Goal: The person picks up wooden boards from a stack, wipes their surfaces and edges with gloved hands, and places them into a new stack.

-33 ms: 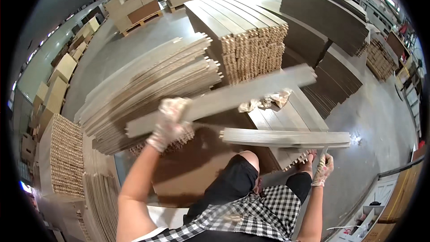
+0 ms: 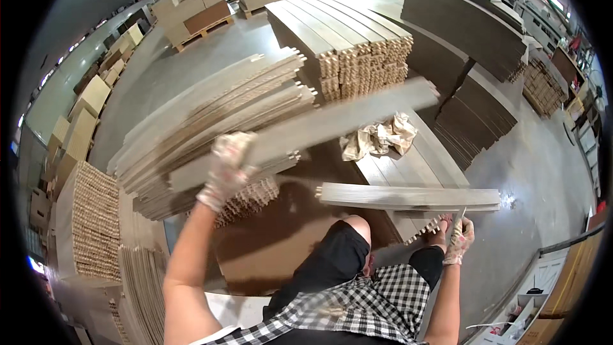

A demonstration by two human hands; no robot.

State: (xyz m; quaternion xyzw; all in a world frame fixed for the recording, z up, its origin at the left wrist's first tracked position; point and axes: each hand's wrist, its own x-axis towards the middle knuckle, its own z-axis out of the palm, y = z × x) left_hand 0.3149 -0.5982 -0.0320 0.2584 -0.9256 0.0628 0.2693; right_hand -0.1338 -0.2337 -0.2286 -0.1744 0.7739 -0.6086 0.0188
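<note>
My left hand (image 2: 227,167), in a patterned glove, is closed on the near end of a long grey board (image 2: 332,117). The board is slanted up to the right, blurred by motion, beside a fanned pile of similar boards (image 2: 211,115). My right hand (image 2: 460,241), also gloved, grips a thin pale stick-like thing (image 2: 463,213); its exact kind is too small to make out. Just above that hand, a short stack of slats (image 2: 408,197) lies across a low pile of wide boards (image 2: 399,169). A crumpled beige cloth or paper (image 2: 381,137) rests on that pile.
A tall stack of boards with pegged ends (image 2: 364,67) stands ahead. Dark board stacks (image 2: 460,19) are at the far right. More boards (image 2: 96,223) stand at the left, and a brown cardboard sheet (image 2: 268,243) lies in front of my knees. Palletised boxes (image 2: 191,9) are further off.
My left hand and its board have shifted left, and more of the crumpled beige material shows. My right hand has hardly moved.
</note>
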